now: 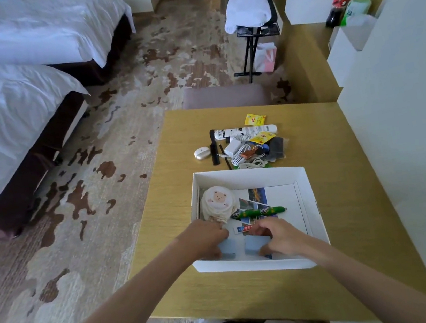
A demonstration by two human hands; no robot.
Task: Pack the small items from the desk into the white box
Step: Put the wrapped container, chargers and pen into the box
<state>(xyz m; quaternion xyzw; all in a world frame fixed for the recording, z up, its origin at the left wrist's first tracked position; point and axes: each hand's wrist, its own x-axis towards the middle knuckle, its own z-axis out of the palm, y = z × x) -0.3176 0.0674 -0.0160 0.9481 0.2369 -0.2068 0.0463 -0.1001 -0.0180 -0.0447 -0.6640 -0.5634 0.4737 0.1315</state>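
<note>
Inside the shallow white cardboard box (303, 190) on the tabletop (350, 224), both hands work.
Left hand (206, 239) and right hand (277, 235) each pinch a pale-blue packet (228, 248); yellow sachets' (254, 120) red labels are unreadable.

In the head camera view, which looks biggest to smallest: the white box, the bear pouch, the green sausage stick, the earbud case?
1. white box
2. bear pouch
3. green sausage stick, longer than the earbud case but thin
4. earbud case, though it lies farther from the camera, so that gap is unsure.
</note>
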